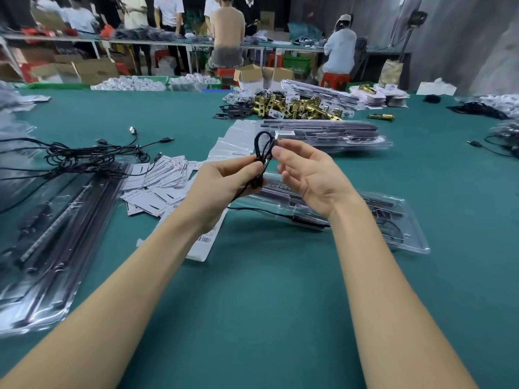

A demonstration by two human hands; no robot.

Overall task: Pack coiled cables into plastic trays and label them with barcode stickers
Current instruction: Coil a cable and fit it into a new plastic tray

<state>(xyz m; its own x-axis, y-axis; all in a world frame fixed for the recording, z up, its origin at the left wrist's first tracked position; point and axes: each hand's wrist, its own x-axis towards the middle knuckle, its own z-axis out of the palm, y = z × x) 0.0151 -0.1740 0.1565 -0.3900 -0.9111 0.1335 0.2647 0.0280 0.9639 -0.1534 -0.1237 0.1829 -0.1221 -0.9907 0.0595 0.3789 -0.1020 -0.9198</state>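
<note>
My left hand [224,182] grips a bundle of looped black cable [262,148] held up over the green table. My right hand [307,171] pinches the cable's plug end between thumb and fingertip, close to the top of the loop. The cable's tail runs down to a clear plastic tray [393,228] lying beneath and behind my hands, with black parts inside it. A strip of barcode stickers [203,242] lies under my left wrist.
Loose black cables [92,155] tangle at the left above a stack of clear trays [42,248]. Paper cards [163,181] are scattered in the middle. Packed trays [331,134] and brass lock parts [295,106] lie further back. People work at far tables.
</note>
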